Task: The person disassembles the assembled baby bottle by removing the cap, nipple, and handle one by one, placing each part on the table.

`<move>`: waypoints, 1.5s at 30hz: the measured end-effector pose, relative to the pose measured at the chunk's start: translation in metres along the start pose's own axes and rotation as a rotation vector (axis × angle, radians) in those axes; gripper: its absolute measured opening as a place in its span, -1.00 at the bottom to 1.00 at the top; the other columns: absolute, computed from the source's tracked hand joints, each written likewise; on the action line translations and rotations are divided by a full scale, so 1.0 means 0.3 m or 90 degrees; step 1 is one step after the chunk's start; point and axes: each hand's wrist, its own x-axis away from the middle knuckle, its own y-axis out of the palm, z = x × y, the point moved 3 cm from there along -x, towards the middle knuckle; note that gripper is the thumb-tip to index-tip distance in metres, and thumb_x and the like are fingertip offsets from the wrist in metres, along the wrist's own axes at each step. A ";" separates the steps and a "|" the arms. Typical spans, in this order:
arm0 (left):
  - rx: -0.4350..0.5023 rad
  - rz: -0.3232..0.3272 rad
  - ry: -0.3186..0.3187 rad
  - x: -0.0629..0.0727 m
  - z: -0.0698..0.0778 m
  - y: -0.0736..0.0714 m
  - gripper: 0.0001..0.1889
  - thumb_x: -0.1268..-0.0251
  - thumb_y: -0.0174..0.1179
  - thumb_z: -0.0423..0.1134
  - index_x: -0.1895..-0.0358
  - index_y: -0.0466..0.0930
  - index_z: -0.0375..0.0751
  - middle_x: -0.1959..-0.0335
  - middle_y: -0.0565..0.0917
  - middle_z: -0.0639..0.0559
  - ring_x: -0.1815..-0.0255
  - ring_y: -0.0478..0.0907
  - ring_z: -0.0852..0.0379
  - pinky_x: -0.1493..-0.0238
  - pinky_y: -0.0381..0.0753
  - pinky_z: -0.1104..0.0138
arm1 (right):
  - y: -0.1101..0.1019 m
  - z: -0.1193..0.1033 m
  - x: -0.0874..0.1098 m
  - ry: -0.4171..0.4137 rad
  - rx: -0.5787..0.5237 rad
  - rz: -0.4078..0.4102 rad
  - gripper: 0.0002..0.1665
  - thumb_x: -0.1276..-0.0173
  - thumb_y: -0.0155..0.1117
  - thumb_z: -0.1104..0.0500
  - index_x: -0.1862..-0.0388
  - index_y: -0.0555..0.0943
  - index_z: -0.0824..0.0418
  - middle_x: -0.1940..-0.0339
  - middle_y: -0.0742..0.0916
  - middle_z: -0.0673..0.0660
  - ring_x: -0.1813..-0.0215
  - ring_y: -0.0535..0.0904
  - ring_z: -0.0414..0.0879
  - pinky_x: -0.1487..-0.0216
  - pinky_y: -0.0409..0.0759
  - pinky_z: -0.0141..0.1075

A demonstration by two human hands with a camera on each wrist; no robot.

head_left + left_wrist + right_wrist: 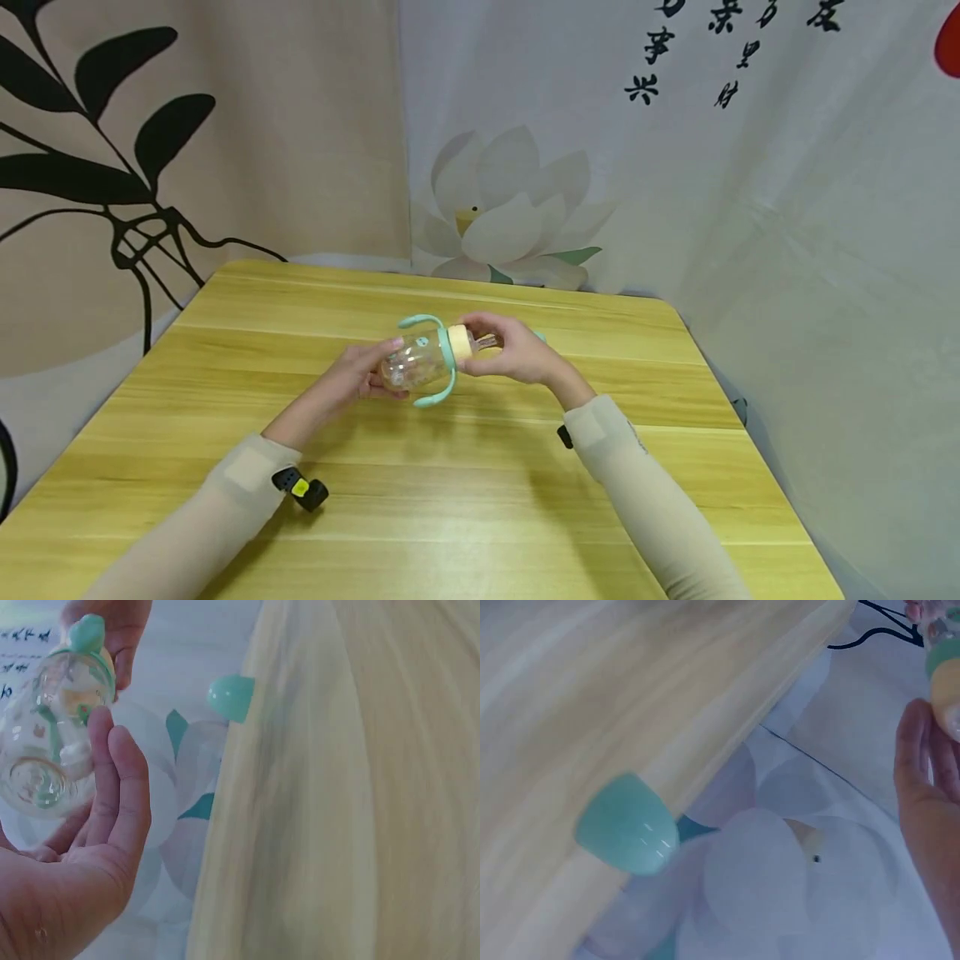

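A clear baby bottle point(411, 365) is held tilted above the table, its base toward the left and its teat point(489, 341) toward the right. Mint-green side handles point(447, 350) ring its neck below a pale yellow collar point(460, 342). My left hand point(345, 382) grips the bottle near its base, thumb on the upper side and fingers beneath. With thumb and fingers, my right hand point(517, 352) holds the collar around the teat. A mint-green dome cap point(628, 825) stands on the table beyond the right hand, mostly hidden in the head view.
The wood-grain table point(420, 517) has its far edge just behind the hands. A cloth backdrop point(795, 217) with a printed lotus, leaves and characters hangs behind it. Both wrists wear straps with small black devices point(302, 489).
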 end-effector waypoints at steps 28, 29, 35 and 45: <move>-0.115 0.061 0.062 0.051 0.027 0.014 -0.37 -0.59 0.24 0.00 -0.56 0.40 -0.21 -0.26 0.60 -0.18 -0.20 0.58 0.06 -0.35 0.62 0.08 | -0.041 0.008 0.039 0.042 -0.032 0.020 -0.17 -0.56 0.34 -0.04 -0.69 0.25 0.00 -0.54 0.50 0.14 -0.46 0.48 0.13 -0.40 0.56 0.10; -0.130 0.071 0.075 0.051 0.032 0.014 -0.37 -0.56 0.29 -0.01 -0.55 0.41 -0.16 -0.27 0.60 -0.20 -0.21 0.57 0.02 -0.33 0.64 0.06 | -0.044 0.019 0.042 0.060 -0.045 0.027 -0.23 -0.61 0.26 -0.09 -0.67 0.29 0.03 -0.50 0.54 0.15 -0.42 0.51 0.14 -0.34 0.59 0.07; -0.167 0.093 0.126 0.049 0.044 0.031 -0.22 -0.43 0.44 -0.08 -0.61 0.33 -0.16 -0.37 0.58 -0.22 -0.30 0.59 -0.15 -0.12 0.76 0.30 | -0.029 0.079 0.055 0.143 -0.107 0.053 -0.33 -0.70 -0.08 -0.25 -0.27 0.63 0.25 -0.04 0.76 0.24 -0.09 0.68 0.22 0.10 0.52 -0.18; -0.177 0.068 0.146 0.049 0.016 0.068 -0.23 -0.36 0.49 -0.18 -0.58 0.37 -0.18 -0.37 0.57 -0.23 -0.34 0.59 -0.20 -0.21 0.70 0.35 | 0.025 0.140 0.056 0.116 -0.207 0.049 -0.58 -0.67 0.11 -0.05 -0.06 0.67 0.28 0.28 0.65 0.04 0.24 0.46 -0.07 0.29 0.40 -0.33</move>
